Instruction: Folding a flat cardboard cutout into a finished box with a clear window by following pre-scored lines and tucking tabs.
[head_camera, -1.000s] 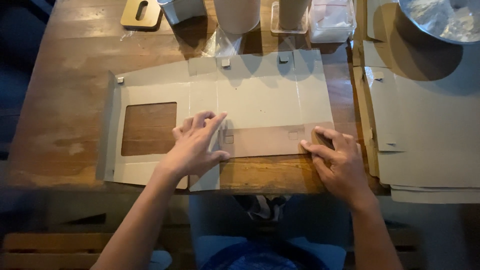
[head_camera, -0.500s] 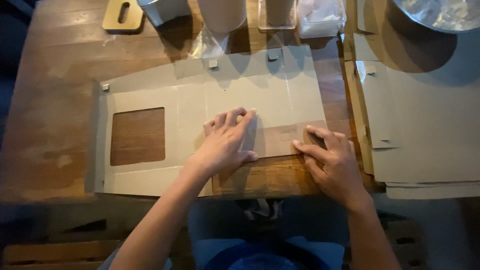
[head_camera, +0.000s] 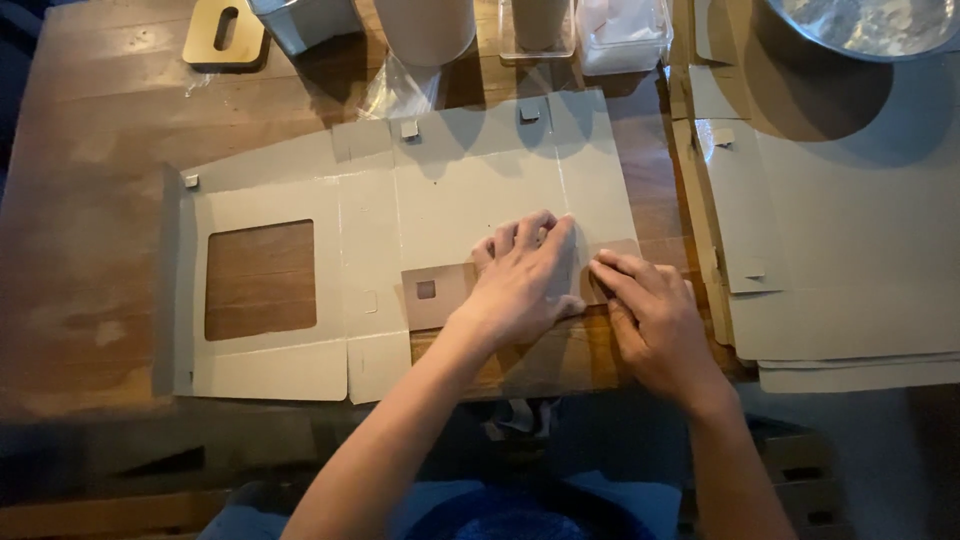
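Now the folded brown flap (head_camera: 437, 292) lay flat on the grey carton blank (head_camera: 480, 190), at its near edge. The left hand (head_camera: 525, 280) had slid rightward along that flap, fingers spread and pressing, meeting the flat-fingered right hand (head_camera: 655, 325): crease nearly pressed. Right of the blank, stacked blanks (head_camera: 850, 250) waited

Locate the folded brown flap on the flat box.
In the head view, the brown flap lies along the flat box's near edge, just left of the left hand pressing it.
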